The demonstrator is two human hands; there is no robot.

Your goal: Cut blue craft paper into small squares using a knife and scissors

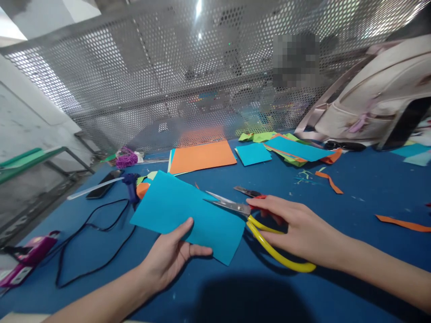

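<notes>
1. One blue sheet [161,202] is held up over the blue desk [367,188] by the left hand [175,253], thumb on its upper face, fingers partly beneath.
2. Right hand [294,222] holds the scissors [239,207] by their yellow handles. Blades are slightly parted, tips pointing left, at the sheet's far edge; whether they touch it cannot be told.
3. Red-and-black-handled tool [247,192] lies just beyond the scissors, partly hidden by the right hand.
4. Orange sheet [202,157] lies beyond the blue sheet, on top of other paper. To its right: a smaller blue piece [253,154], then a pile of blue, green and orange paper [299,149].
5. Small snippets [305,176] and two orange strips [330,182] are scattered on the right side.
6. Left side: glue gun [132,187] with a pale stick, dark phone [103,185], black cord [116,226], purple bundle [127,159] and a magenta object [28,260], not identified.
7. Perforated metal panel [168,85] stands behind the desk; pale backpack [380,89] sits at far right.
</notes>
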